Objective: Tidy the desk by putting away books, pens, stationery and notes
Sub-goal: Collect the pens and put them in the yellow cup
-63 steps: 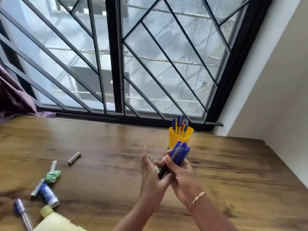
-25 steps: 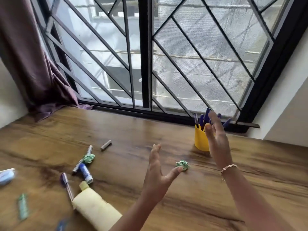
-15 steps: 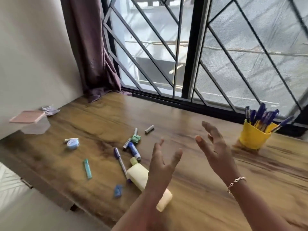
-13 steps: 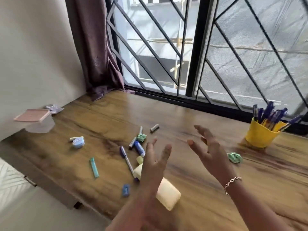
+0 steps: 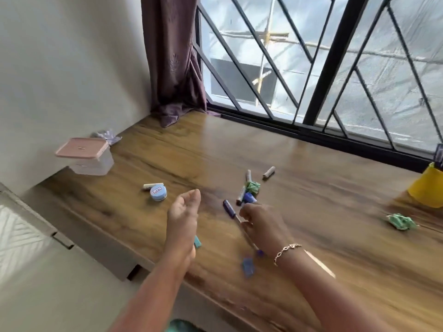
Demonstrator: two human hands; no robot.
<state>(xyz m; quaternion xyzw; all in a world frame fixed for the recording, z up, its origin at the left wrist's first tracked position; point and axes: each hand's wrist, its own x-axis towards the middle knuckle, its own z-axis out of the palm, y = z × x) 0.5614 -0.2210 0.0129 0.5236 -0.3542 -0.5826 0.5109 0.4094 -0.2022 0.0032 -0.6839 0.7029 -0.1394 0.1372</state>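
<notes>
My left hand (image 5: 183,212) hovers over the wooden desk (image 5: 311,188), fingers apart and empty. My right hand (image 5: 261,224) is lowered, fingers curled over a blue-capped pen (image 5: 229,208) lying on the desk; its grip is blurred. Just beyond its fingertips lie a blue marker (image 5: 249,198), a grey marker (image 5: 241,195) and a green crumpled note (image 5: 253,186). A short grey stick (image 5: 268,172) lies farther back. The yellow pen cup (image 5: 429,188) stands at the right edge, with a second green crumpled note (image 5: 401,221) in front of it.
A round blue tin (image 5: 158,192) and a white stick (image 5: 149,186) lie to the left. A clear box with a pink lid (image 5: 84,156) stands in the left corner by the wall. A small blue piece (image 5: 248,265) and a teal piece (image 5: 197,242) lie near the front edge.
The pens went from my right hand into the yellow cup. My view swung left, and both hands moved over the scattered markers, the right one dropping onto the blue-capped pen.
</notes>
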